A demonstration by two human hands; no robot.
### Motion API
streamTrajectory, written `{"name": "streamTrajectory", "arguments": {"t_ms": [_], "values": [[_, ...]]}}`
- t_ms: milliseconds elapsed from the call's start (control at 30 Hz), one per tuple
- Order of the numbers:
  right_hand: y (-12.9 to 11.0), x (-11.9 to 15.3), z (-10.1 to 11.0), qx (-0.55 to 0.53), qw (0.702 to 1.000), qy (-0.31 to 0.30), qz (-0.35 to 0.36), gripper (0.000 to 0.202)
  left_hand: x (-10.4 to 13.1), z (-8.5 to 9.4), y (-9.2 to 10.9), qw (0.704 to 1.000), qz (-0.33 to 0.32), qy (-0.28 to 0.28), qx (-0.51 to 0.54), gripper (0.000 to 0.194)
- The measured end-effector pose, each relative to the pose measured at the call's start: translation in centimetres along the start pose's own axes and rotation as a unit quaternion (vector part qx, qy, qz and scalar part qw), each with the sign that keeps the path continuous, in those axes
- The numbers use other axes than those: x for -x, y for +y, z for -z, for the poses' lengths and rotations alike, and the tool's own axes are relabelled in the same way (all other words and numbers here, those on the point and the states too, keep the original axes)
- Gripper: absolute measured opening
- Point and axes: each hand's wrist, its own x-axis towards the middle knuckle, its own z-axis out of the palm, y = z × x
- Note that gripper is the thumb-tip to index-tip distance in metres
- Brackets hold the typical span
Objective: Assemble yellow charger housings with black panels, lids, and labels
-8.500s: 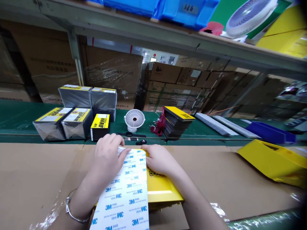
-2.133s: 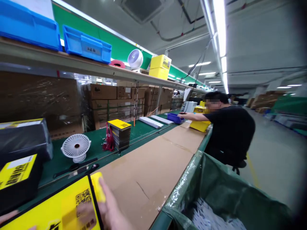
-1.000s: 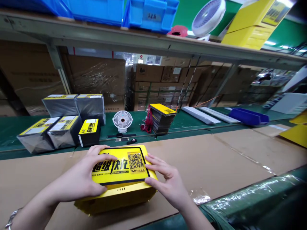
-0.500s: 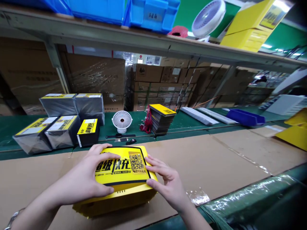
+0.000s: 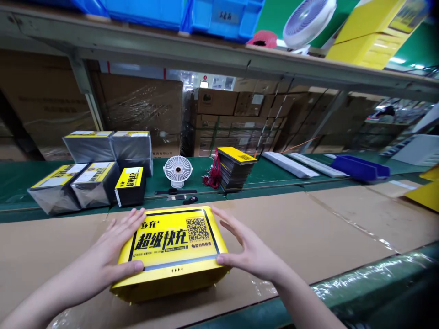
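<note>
A yellow box-shaped casing (image 5: 171, 270) rests on the cardboard sheet in front of me. Its top carries a yellow printed panel (image 5: 161, 241) with a black border, large black characters and a QR code. My left hand (image 5: 115, 253) spans the left end, thumb on the front part of the top and long fingers at the back-left corner. At the right end is my right hand (image 5: 248, 249), its thumb on the front-right edge and its fingers along the back-right corner. Both hands hold the casing by its ends. Its underside is hidden.
Behind stand grey boxes with yellow tops (image 5: 92, 178), a black-and-yellow box (image 5: 130, 186), a small white fan (image 5: 177, 171) and a stack of panels (image 5: 235, 169) beside red cords (image 5: 215, 173). A blue tray (image 5: 360, 167) lies right. An overhead shelf (image 5: 219, 57) holds blue bins (image 5: 224, 20).
My left hand has slid left off the panel to the casing's left end, uncovering more print. The gap along the panel's front edge has closed. My right hand stays at the right end.
</note>
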Motion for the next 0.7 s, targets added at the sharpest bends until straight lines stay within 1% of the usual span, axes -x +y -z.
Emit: {"name": "streamTrajectory", "arguments": {"t_ms": [33, 67, 100, 133, 167, 233, 267, 333, 400, 433, 467, 533, 567, 600, 633, 700], "values": [[0.5, -0.6, 0.2, -0.032, 0.999, -0.027, 0.003, 0.097, 0.3, -0.1, -0.4, 1.0, 0.014, 0.003, 0.005, 0.077], [1.0, -1.4, 0.3, -0.062, 0.997, -0.047, 0.01, 0.101, 0.6, -0.2, -0.6, 1.0, 0.024, 0.008, 0.006, 0.076], [1.5, -2.2, 0.2, -0.078, 0.995, -0.053, 0.017, 0.099, 0.7, -0.3, -0.6, 0.999, 0.032, 0.016, 0.001, 0.074], [2.1, -3.1, -0.1, -0.079, 0.996, -0.041, 0.019, 0.093, 0.8, -0.5, -0.4, 0.999, 0.037, 0.027, -0.009, 0.073], [2.5, -4.1, -0.4, -0.068, 0.997, -0.015, 0.015, 0.084, 0.6, -0.7, 0.0, 0.998, 0.04, 0.038, -0.021, 0.073], [3.0, -6.0, -1.4, -0.021, 0.998, 0.052, -0.007, 0.059, 0.0, -1.0, 1.4, 0.996, 0.046, 0.057, -0.051, 0.074], [2.9, -6.8, -1.8, 0.008, 0.997, 0.081, -0.018, 0.05, -0.5, -1.1, 2.2, 0.995, 0.049, 0.061, -0.064, 0.074], [2.1, -7.9, -2.7, 0.06, 0.992, 0.11, -0.028, 0.045, -1.8, -1.2, 4.0, 0.994, 0.041, 0.058, -0.087, 0.075], [0.6, -8.0, -3.3, 0.105, 0.987, 0.118, -0.02, 0.043, -3.2, -1.3, 5.8, 0.994, 0.007, 0.045, -0.099, 0.075], [-0.3, -7.7, -3.5, 0.126, 0.986, 0.107, -0.003, 0.043, -3.8, -1.3, 6.5, 0.994, -0.015, 0.037, -0.099, 0.075], [-1.1, -7.2, -3.6, 0.147, 0.986, 0.078, 0.023, 0.046, -4.2, -1.3, 7.0, 0.994, -0.037, 0.028, -0.097, 0.075], [-2.6, -5.8, -3.6, 0.193, 0.978, -0.017, 0.082, 0.057, -4.6, -1.1, 7.3, 0.993, -0.073, 0.012, -0.087, 0.074], [-3.0, -5.0, -3.5, 0.213, 0.969, -0.066, 0.103, 0.062, -4.5, -0.9, 7.1, 0.993, -0.084, 0.007, -0.083, 0.075], [-3.3, -4.4, -3.1, 0.228, 0.962, -0.104, 0.112, 0.064, -4.1, -0.7, 6.6, 0.993, -0.091, 0.006, -0.081, 0.075], [-3.4, -3.8, -2.7, 0.235, 0.958, -0.124, 0.107, 0.067, -3.6, -0.6, 5.8, 0.992, -0.092, 0.008, -0.081, 0.075], [-3.5, -3.1, -1.7, 0.229, 0.964, -0.117, 0.075, 0.073, -2.2, -0.5, 3.5, 0.993, -0.081, 0.025, -0.087, 0.073]]}}
